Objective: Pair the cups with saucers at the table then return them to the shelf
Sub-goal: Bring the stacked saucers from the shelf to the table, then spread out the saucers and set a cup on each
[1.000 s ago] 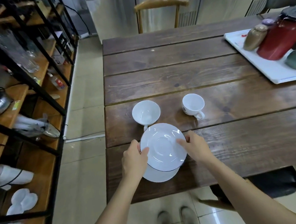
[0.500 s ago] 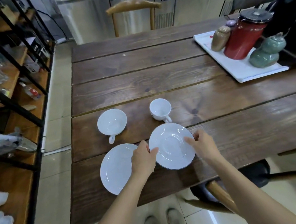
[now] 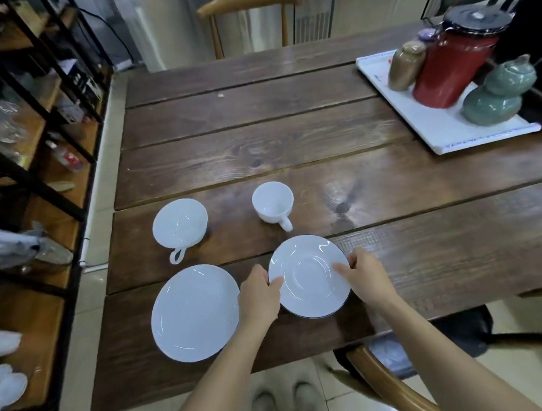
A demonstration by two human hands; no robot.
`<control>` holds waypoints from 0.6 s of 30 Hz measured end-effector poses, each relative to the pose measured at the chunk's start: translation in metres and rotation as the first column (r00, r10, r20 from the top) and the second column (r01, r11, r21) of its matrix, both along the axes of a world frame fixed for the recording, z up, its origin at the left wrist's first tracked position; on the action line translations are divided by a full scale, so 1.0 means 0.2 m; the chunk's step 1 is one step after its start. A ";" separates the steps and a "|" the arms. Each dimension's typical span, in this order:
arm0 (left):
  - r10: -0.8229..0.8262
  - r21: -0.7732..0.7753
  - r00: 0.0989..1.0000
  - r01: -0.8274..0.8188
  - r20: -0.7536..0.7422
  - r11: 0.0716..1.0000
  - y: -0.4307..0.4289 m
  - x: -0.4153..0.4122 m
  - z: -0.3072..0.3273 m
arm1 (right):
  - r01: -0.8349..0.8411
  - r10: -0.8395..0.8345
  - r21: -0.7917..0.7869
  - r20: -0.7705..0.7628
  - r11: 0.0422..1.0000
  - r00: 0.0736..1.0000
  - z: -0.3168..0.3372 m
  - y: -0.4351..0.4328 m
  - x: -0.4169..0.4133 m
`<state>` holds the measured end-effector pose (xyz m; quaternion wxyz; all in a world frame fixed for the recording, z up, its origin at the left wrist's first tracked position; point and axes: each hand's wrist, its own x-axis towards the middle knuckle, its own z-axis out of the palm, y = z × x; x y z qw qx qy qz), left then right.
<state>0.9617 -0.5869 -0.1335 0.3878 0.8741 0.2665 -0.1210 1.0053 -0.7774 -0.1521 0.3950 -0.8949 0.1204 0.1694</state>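
Saucer (image 3: pixel 311 278) shifted right, both hands gripping

Landmark: small cup (image 3: pixel 272 204) on table (image 3: pixel 290 125) | wide cup (image 3: pixel 179 224): left | ringed saucer (image 3: pixel 309 275): just before | plain saucer (image 3: pixel 195 313): before-left | tray (image 3: pixel 429 128): behind-right | shelf (image 3: pixel 36 192): far left

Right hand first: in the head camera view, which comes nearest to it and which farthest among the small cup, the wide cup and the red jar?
From the right hand:
1. Small cup, just beyond the held saucer.
2. Wide cup, farther off to the left.
3. Red jar, on the white tray at the far right.
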 end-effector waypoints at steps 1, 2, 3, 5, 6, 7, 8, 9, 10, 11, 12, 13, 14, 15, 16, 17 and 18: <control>0.008 -0.003 1.000 -0.008 0.003 1.000 -0.01 0.00 0.00 | -0.009 0.009 -0.004 0.000 1.000 1.000 -0.01 -0.01 0.00; 0.015 -0.007 1.000 -0.015 0.005 1.000 -0.01 0.00 0.00 | -0.017 0.017 -0.009 0.003 1.000 1.000 -0.01 -0.01 0.01; 0.021 -0.008 1.000 -0.020 0.008 1.000 -0.02 0.00 -0.01 | -0.027 0.027 -0.015 0.005 1.000 1.000 -0.02 -0.01 0.01; 0.030 0.003 1.000 -0.030 0.007 1.000 -0.03 0.00 -0.01 | -0.042 0.042 -0.025 0.005 0.999 0.999 -0.03 -0.02 0.01; 0.034 0.010 0.999 -0.034 0.006 0.999 -0.03 -0.01 -0.02 | -0.048 0.048 -0.028 0.004 0.998 0.999 -0.03 -0.03 0.01; 0.039 0.014 0.999 -0.039 0.009 0.999 -0.04 -0.01 -0.02 | -0.054 0.054 -0.031 0.002 0.998 0.999 -0.04 -0.03 0.02; 0.043 0.014 0.999 -0.044 0.010 0.999 -0.04 -0.01 -0.02 | -0.063 0.063 -0.039 0.001 0.997 0.998 -0.04 -0.03 0.02; 0.045 0.017 0.999 -0.046 0.010 0.999 -0.04 0.00 -0.03 | -0.075 0.075 -0.052 -0.001 0.996 0.997 -0.03 -0.03 0.02; 0.039 0.026 0.999 -0.040 0.003 0.999 -0.03 -0.01 -0.03 | -0.093 0.092 -0.073 -0.006 0.993 0.996 -0.03 -0.04 0.03; 0.022 0.046 1.000 -0.021 -0.010 0.999 -0.03 0.00 -0.03 | -0.115 0.114 -0.100 -0.011 0.988 0.993 -0.03 -0.04 0.04; -0.004 0.074 0.999 0.007 -0.033 0.997 -0.02 0.00 -0.02 | -0.136 0.135 -0.133 -0.017 0.982 0.991 -0.02 -0.05 0.05; -0.031 0.104 0.998 0.038 -0.060 0.994 -0.01 0.00 -0.01 | -0.150 0.148 -0.169 -0.022 0.974 0.989 -0.01 -0.06 0.06; -0.049 0.136 0.995 0.060 -0.083 0.989 0.00 0.01 0.01 | -0.153 0.152 -0.204 -0.020 0.967 0.988 0.01 -0.06 0.09; -0.057 0.169 0.994 0.072 -0.090 0.983 0.01 0.02 0.03 | -0.149 0.151 -0.231 -0.008 0.961 0.989 0.03 -0.07 0.11; -0.062 0.197 0.995 0.077 -0.084 0.977 0.03 0.04 0.05 | -0.143 0.151 -0.241 0.015 0.960 0.988 0.06 -0.06 0.15; -0.070 0.216 0.995 0.083 -0.065 0.973 0.05 0.06 0.07 | -0.141 0.155 -0.229 0.046 0.963 0.987 0.09 -0.05 0.19; -0.078 0.219 0.996 0.085 -0.043 0.972 0.07 0.09 0.09 | -0.148 0.166 -0.201 0.074 0.968 0.983 0.12 -0.04 0.23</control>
